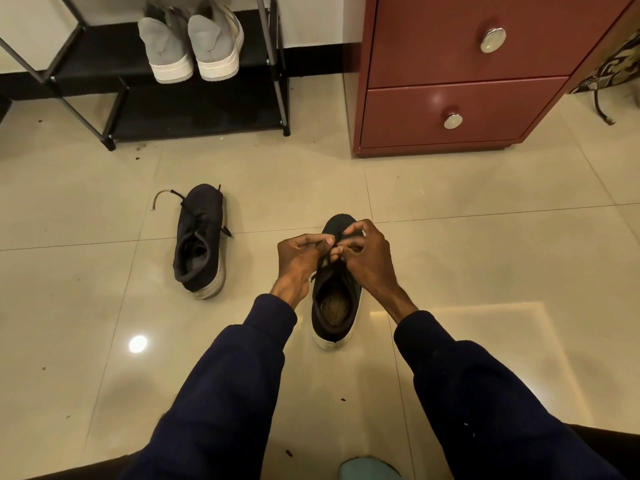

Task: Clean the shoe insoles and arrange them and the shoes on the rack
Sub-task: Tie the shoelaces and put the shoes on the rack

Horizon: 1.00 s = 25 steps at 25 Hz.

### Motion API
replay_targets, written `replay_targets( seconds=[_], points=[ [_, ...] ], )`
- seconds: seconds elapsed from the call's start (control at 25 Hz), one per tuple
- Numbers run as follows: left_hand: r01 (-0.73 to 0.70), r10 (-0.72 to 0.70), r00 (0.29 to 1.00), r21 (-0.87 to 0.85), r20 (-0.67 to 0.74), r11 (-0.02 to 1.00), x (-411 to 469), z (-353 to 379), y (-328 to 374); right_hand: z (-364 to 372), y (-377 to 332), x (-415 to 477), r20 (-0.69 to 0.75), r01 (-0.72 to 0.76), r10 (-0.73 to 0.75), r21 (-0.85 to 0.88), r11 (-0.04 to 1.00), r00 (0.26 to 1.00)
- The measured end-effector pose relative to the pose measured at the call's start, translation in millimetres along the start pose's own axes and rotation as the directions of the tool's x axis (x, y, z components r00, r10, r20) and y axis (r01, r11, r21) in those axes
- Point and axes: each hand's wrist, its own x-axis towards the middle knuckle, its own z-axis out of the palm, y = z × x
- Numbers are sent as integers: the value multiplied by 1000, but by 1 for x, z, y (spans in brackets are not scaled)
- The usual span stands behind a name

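A black sneaker with a white sole [335,308] stands on the tiled floor in front of me, toe pointing away, a brownish insole visible inside. My left hand [300,258] and my right hand [369,258] are both over its front, fingers pinching its black laces. A second black sneaker [199,242] stands apart to the left, laces loose, one lace end trailing on the floor. The black metal shoe rack [194,109] is at the back left, with a pair of grey sneakers [192,43] on its middle shelf.
A dark red drawer cabinet [460,74] with round silver knobs stands at the back right. A patterned bag with a strap [613,67] lies at the far right. Small dark crumbs dot the floor. A pale green object [367,469] sits at the bottom edge.
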Motion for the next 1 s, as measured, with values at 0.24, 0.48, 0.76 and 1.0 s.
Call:
replay_targets(
  seconds=[0.24, 0.48, 0.76, 1.0],
  points=[
    [-23, 31, 998, 139, -56, 990, 1, 2, 3, -1, 10, 1, 55, 184, -176, -252, 950, 983],
    [-271, 253, 961, 527, 107, 806, 7, -3, -1, -5, 11, 8, 94, 162, -137, -343, 925, 986],
    [-241, 119, 969, 736, 216, 632, 19, -3, 4, -11, 8, 11, 67, 35, -28, -115, 993, 997],
    [235, -283, 959, 538, 7, 810, 21, 2, 22, -15, 10, 2, 210, 307, -254, -286, 908, 944]
  ],
)
